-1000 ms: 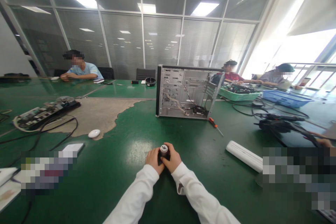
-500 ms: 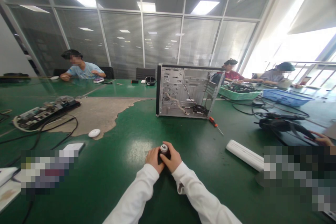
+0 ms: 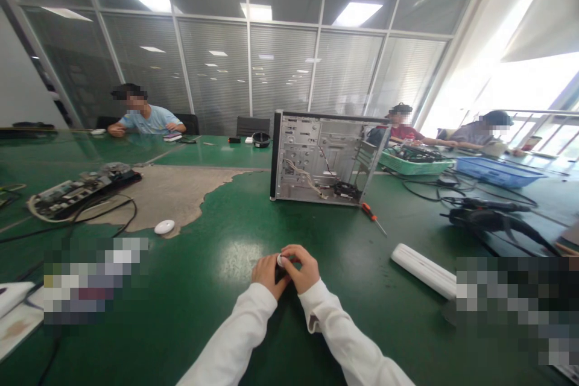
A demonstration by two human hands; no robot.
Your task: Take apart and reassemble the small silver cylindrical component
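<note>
Both hands meet over the green table, near the bottom centre. My left hand [image 3: 266,272] is wrapped round a small dark cylinder with a silvery-white top [image 3: 280,261]. The fingers of my right hand [image 3: 302,268] close on that top from the right and cover part of it. Most of the cylinder's dark body is hidden between the hands. Beyond them an open metal computer case [image 3: 325,157] stands upright, and an orange and black screwdriver [image 3: 370,212] lies at its lower right corner.
A white bar-shaped object [image 3: 424,270] lies to the right, near a black tool [image 3: 488,220] with cables. Green [image 3: 414,164] and blue baskets [image 3: 497,172] stand behind. At left are a power board [image 3: 85,190], cables and a round white lid [image 3: 164,227]. People sit across the table.
My right hand's fingers have risen and closed over the cylinder's top, which showed fully before. The hand at the far right edge has mostly gone from view.
</note>
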